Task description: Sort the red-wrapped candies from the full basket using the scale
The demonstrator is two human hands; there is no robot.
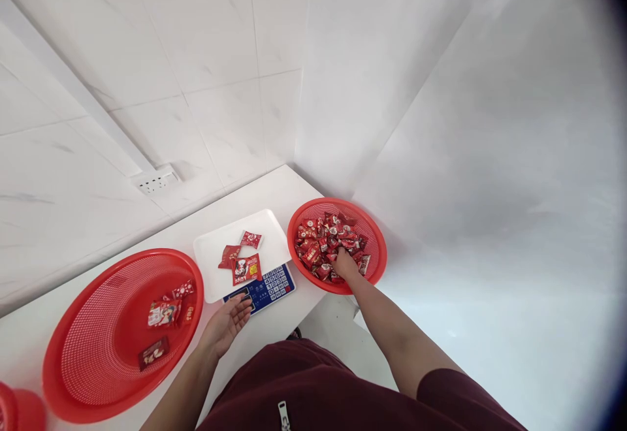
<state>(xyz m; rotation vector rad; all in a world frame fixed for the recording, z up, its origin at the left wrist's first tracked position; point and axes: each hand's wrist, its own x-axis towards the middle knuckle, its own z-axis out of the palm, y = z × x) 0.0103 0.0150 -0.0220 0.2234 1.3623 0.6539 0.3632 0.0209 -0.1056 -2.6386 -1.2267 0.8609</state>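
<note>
My right hand [345,264] reaches into the right red basket [375,241], its fingers down among many small red-wrapped packets [313,255]. Its fingertips are hidden by the packets, so whether it grips one does not show. My left hand [229,321] is held palm up with its fingers apart and nothing in it, just in front of the digital scale [274,289]. On the scale's white tray [210,241] lie three red packets [246,270].
A larger red basket [88,326] stands at the left with several packets [164,313] inside. Part of another red container [27,408] shows at the lower left corner. A tiled wall with a socket [157,181] runs behind the white table [279,186]; another wall rises at the right.
</note>
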